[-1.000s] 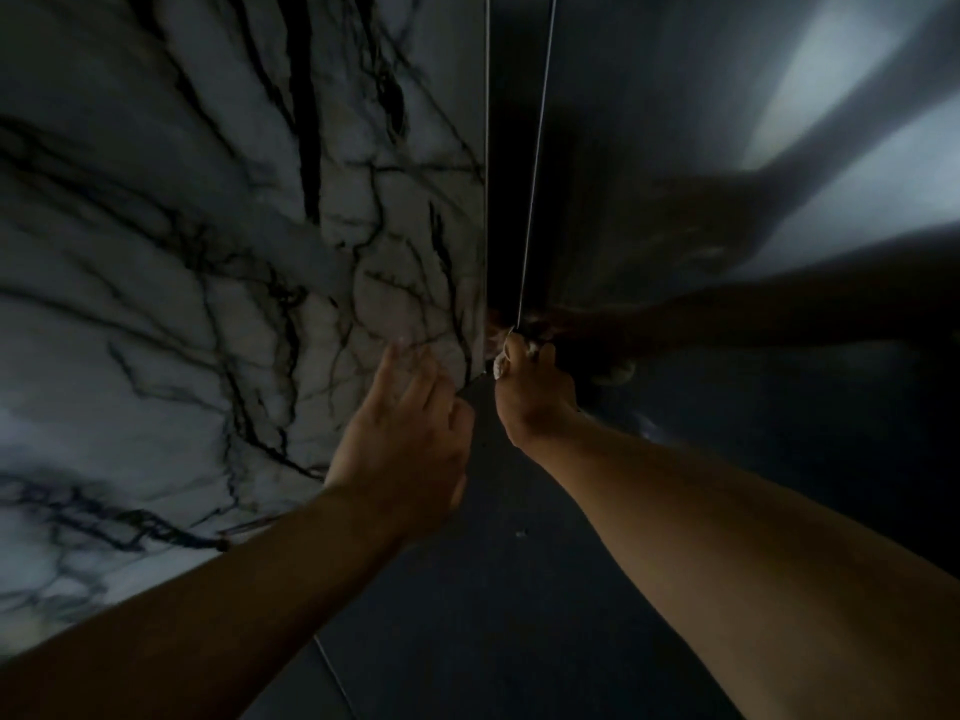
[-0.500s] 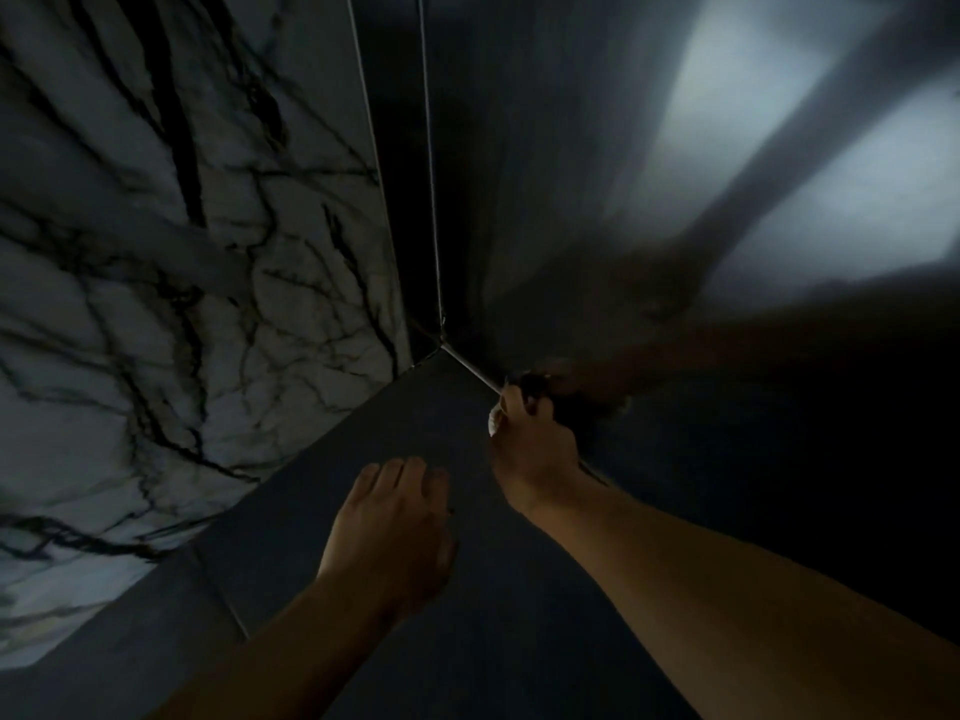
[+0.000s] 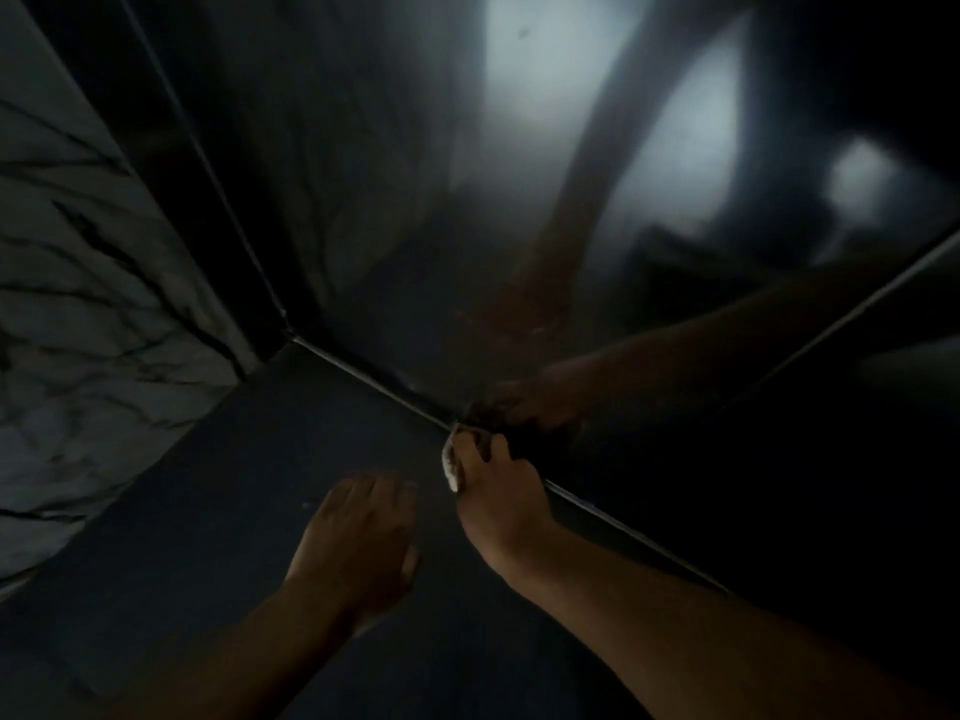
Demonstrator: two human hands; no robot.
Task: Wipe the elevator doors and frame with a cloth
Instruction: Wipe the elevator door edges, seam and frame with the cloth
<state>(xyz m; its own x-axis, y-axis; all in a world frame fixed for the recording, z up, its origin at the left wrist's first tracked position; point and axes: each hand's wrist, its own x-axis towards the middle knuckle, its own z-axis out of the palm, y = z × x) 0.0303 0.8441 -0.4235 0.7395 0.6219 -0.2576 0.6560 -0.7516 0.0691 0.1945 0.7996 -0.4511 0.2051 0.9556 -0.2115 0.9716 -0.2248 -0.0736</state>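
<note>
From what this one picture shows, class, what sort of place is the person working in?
Probably an elevator landing in a dim building lobby. A reflective metal door meets a dark floor, a veined marble wall stands beside it, and the right hand holds a white cloth at the door's base.

One head-worn wide-angle view looks forward, close to the elevator door (image 3: 415,200) filling the upper frame, marble wall (image 3: 78,304) at left.

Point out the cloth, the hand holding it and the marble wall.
cloth (image 3: 450,462): head view, white edge showing beside the fingers.
right hand (image 3: 501,504): head view, back of hand.
marble wall (image 3: 78,314): head view, veined face.
</note>
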